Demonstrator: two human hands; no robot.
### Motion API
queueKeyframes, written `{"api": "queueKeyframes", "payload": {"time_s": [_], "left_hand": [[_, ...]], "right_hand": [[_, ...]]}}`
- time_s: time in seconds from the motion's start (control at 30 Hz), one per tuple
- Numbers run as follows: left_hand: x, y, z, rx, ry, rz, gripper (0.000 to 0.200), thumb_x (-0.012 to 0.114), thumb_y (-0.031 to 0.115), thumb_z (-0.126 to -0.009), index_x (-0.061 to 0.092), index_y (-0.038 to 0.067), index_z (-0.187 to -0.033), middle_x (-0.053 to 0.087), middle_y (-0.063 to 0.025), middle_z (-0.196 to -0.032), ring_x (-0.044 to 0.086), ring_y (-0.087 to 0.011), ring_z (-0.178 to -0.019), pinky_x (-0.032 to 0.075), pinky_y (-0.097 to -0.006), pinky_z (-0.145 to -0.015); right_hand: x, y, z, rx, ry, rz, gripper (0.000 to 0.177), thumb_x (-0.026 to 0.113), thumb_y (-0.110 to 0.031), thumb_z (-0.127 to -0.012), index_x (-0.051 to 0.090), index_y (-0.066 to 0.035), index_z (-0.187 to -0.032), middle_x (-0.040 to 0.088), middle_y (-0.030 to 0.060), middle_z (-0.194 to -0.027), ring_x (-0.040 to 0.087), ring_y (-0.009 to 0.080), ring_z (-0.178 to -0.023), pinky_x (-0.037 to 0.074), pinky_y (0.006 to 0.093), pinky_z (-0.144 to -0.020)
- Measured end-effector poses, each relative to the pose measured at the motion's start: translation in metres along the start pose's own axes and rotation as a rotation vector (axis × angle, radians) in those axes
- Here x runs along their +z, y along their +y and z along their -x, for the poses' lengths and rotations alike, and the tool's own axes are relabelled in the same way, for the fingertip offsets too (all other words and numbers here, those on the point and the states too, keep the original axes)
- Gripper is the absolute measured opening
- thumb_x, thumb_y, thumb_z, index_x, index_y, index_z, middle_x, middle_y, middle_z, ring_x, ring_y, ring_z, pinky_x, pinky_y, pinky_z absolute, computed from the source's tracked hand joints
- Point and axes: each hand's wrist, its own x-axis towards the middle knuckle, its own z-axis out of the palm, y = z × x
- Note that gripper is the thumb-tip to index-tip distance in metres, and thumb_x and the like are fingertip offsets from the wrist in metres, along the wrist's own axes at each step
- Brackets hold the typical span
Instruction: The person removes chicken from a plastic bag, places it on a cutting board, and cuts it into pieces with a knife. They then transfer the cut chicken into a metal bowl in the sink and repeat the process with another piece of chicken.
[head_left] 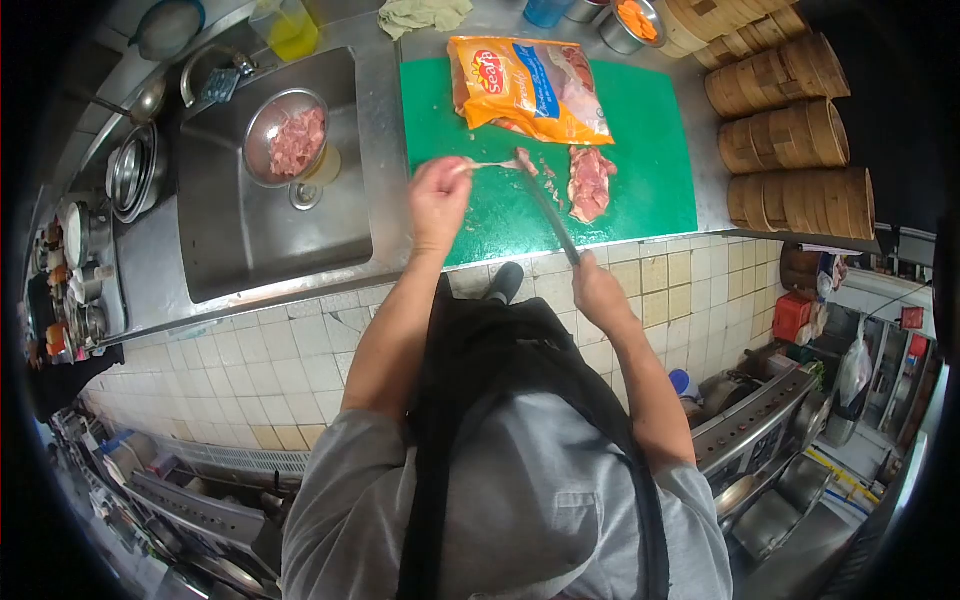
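Note:
My left hand [441,200] is closed on a pale strip of skin or fat [492,164], stretched toward a small meat piece [527,162] on the green cutting board [640,150]. In my right hand [602,290] is the handle of a long knife [553,218], its blade tip beside that small piece. A larger flat piece of raw meat [591,184] lies right of the blade, with small scraps between them. Behind it sits an orange-and-clear Seara package [530,90] of raw meat.
The sink [230,235] at the left holds a metal bowl [285,138] of cut meat. Bamboo steamers [795,135] are stacked at the right. A bowl of orange pieces [632,22], a cloth [425,14] and a yellow-green container [286,32] stand along the back.

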Motion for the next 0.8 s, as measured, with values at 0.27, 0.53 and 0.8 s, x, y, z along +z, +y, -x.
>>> {"api": "queueKeyframes", "payload": {"time_s": [0.27, 0.53, 0.8], "left_hand": [[-0.017, 0.028, 0.006, 0.372, -0.014, -0.336, 0.031, 0.079, 0.018, -0.083, 0.074, 0.017, -0.114, 0.071, -0.0030, -0.119, 0.066, -0.0262, -0.110, 0.042, -0.0414, -0.100], [-0.023, 0.015, 0.010, 0.362, -0.166, -0.365, 0.023, 0.075, 0.020, -0.089, 0.074, 0.014, -0.112, 0.070, -0.0030, -0.123, 0.065, -0.0258, -0.114, 0.040, -0.0439, -0.101], [-0.020, 0.000, 0.007, 0.415, -0.226, -0.430, 0.018, 0.075, 0.020, -0.088, 0.072, 0.015, -0.105, 0.071, -0.0024, -0.118, 0.066, -0.0259, -0.110, 0.044, -0.0438, -0.097]], "right_hand": [[-0.030, -0.006, 0.021, -0.014, 0.057, 0.027, 0.017, 0.053, -0.016, -0.105, 0.045, -0.001, -0.104, 0.067, 0.0317, -0.071, 0.067, 0.0538, -0.071, 0.053, 0.0640, -0.063], [-0.013, -0.042, 0.019, -0.117, -0.011, 0.007, 0.016, 0.054, -0.014, -0.104, 0.044, -0.002, -0.102, 0.066, 0.0294, -0.069, 0.068, 0.0521, -0.068, 0.054, 0.0624, -0.061], [0.000, -0.042, 0.016, -0.113, -0.095, 0.019, 0.013, 0.053, -0.010, -0.101, 0.044, -0.001, -0.102, 0.067, 0.0288, -0.071, 0.069, 0.0517, -0.071, 0.055, 0.0621, -0.062]]}}
